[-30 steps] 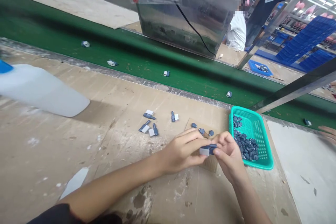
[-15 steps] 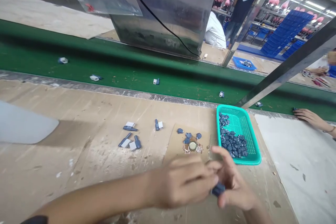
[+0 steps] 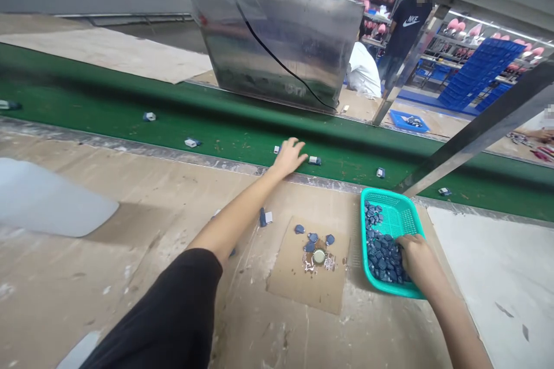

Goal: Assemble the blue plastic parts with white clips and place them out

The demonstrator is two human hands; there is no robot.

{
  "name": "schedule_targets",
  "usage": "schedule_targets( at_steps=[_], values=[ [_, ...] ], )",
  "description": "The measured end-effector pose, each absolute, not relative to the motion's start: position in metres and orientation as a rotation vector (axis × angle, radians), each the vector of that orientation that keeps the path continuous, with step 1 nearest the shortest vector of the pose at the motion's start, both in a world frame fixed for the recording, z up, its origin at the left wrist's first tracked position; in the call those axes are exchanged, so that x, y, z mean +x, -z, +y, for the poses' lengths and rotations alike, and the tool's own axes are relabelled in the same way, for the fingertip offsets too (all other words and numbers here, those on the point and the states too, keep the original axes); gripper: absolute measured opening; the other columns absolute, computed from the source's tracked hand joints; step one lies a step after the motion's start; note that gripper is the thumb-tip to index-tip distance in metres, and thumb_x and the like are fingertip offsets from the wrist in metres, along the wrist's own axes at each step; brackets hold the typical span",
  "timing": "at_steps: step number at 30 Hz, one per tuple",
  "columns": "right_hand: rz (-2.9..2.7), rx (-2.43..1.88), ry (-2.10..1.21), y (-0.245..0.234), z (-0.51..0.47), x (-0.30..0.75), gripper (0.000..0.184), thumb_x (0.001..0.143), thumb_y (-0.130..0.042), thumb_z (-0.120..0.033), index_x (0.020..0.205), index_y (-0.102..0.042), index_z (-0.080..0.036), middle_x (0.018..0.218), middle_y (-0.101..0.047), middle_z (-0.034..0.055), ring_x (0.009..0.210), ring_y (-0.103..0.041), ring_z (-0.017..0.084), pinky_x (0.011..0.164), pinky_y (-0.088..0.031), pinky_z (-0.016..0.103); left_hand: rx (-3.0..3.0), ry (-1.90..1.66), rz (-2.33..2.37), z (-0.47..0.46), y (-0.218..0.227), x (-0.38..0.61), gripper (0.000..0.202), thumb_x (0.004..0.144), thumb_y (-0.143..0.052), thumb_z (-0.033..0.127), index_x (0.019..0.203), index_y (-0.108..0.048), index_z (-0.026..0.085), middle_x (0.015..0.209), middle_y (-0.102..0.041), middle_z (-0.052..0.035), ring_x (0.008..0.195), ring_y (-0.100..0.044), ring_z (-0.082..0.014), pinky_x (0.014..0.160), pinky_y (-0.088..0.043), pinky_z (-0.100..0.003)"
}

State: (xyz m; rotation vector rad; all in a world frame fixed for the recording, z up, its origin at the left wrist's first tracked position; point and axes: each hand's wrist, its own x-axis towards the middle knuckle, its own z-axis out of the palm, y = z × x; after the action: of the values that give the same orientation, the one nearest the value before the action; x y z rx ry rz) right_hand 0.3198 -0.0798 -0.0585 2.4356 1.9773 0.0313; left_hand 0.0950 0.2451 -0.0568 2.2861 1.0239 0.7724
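From the head view, the left hand [image 3: 289,157] is spread open over the edge of the green conveyor belt [image 3: 225,109], just beside a blue-and-white part [image 3: 314,160]. The right hand [image 3: 414,255] dips into a teal plastic basket [image 3: 387,289] of dark blue pieces [image 3: 383,256], perhaps pinching some, though its fingertips are hidden.

The grip of the right hand [image 3: 413,256] is hidden among the blue parts [image 3: 381,259].
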Motion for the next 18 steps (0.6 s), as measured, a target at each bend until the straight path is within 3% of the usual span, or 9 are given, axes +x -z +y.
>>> schedule_targets(
  at_steps=[5,8,10,13,15,18],
  values=[
    [2.177,2.818,0.194,0.045,-0.078,0.315,0.026,0.081,-0.037,-0.016,0.09,-0.062,-0.016,0.084,-0.059,0.01,0.078,-0.055,0.022,0.072,-0.044,0.037,1.93,-0.93,1.21,0.265,0.056,0.081,0.013,0.072,-0.057,0.021,0.079,-0.059,0.011,0.096,-0.056,-0.0077,0.102,-0.044,-0.0226,0.091,-0.029,-0.034],
    [2.233,3.188,0.727,0.033,-0.078,0.3,0.021,0.08,-0.047,-0.027,0.096,-0.057,-0.02,0.079,-0.058,0.0053,0.068,-0.057,0.019,0.063,-0.048,0.034,1.893,-0.93,1.215,0.259,0.051,0.075,0.01,0.07,-0.058,0.019,0.077,-0.06,0.012,0.089,-0.058,-0.005,0.097,-0.048,-0.0204,0.09,-0.032,-0.032],
    [2.264,3.298,1.21,0.027,-0.074,0.286,0.017,0.076,-0.056,-0.03,0.09,-0.058,-0.02,0.074,-0.057,0.0028,0.061,-0.057,0.016,0.058,-0.049,0.03,1.814,-0.965,1.204,0.244,0.044,0.068,0.01,0.072,-0.056,0.017,0.08,-0.06,0.012,0.087,-0.059,-0.0055,0.095,-0.05,-0.0194,0.086,-0.037,-0.032],
    [2.309,3.162,1.784,0.024,-0.061,0.26,0.011,0.071,-0.063,-0.028,0.077,-0.062,-0.019,0.083,-0.056,0.0037,0.058,-0.055,0.013,0.053,-0.048,0.026,1.373,-1.029,1.003,0.207,0.03,0.049,0.01,0.075,-0.054,0.015,0.083,-0.059,0.012,0.084,-0.06,-0.006,0.088,-0.055,-0.0156,0.082,-0.043,-0.03],
    [2.328,2.978,2.024,0.025,-0.051,0.243,0.01,0.07,-0.063,-0.026,0.078,-0.065,-0.019,0.089,-0.054,0.0042,0.057,-0.054,0.011,0.051,-0.048,0.026,0.971,-1.007,0.836,0.179,0.021,0.033,0.007,0.076,-0.051,0.013,0.078,-0.058,0.01,0.081,-0.06,-0.0059,0.082,-0.058,-0.013,0.082,-0.046,-0.027],
    [2.466,2.711,1.869,0.028,-0.039,0.221,0.013,0.074,-0.057,-0.021,0.084,-0.066,-0.02,0.085,-0.056,0.0042,0.064,-0.055,0.013,0.057,-0.047,0.027,0.621,-0.895,0.786,0.141,0.013,0.01,0.014,0.081,-0.044,0.013,0.077,-0.057,0.01,0.077,-0.061,-0.0066,0.075,-0.061,-0.0122,0.074,-0.05,-0.024]
  ],
)
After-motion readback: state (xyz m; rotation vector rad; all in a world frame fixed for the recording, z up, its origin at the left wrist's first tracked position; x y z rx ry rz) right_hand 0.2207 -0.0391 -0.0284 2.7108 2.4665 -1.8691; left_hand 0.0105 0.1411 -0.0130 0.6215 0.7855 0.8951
